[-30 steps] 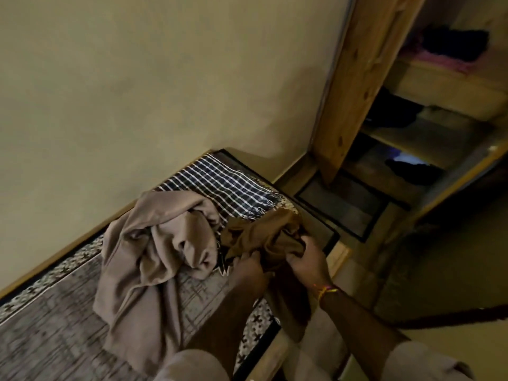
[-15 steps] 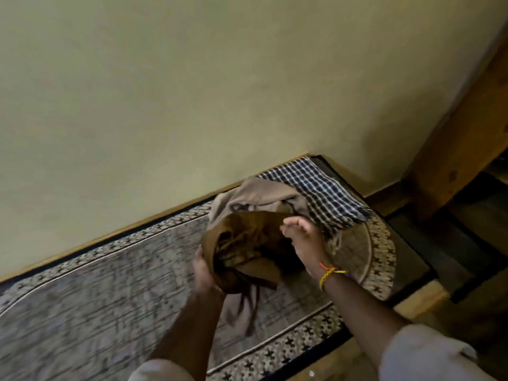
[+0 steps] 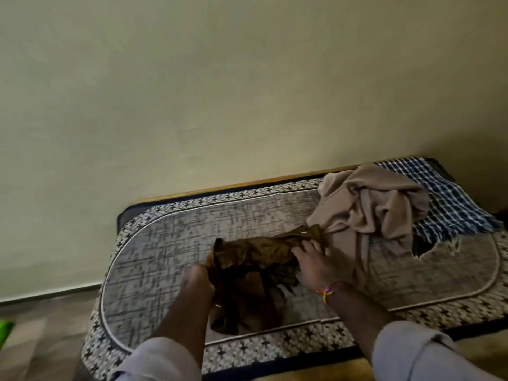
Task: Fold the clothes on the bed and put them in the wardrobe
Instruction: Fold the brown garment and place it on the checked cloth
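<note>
A crumpled dark brown garment (image 3: 255,257) hangs stretched between my hands just above the middle of the bed (image 3: 154,243). My left hand (image 3: 198,281) grips its left end, and my right hand (image 3: 313,262) holds its right end, a coloured thread band on that wrist. A heap of beige cloth (image 3: 368,207) lies on the bed to the right, touching the brown garment's far corner. Behind it a blue and white checked cloth (image 3: 450,199) is spread at the bed's right end. The wardrobe is out of view.
The bed has a grey patterned cover with a black and white border and stands against a plain pale wall (image 3: 220,92). Floor (image 3: 41,325) shows at the left, with a green object (image 3: 5,331) at the frame's edge.
My view has swung left, so the wardrobe has left the frame. I have carried the brown garment from the bed's right end to its middle and pulled my hands apart, spreading it.
</note>
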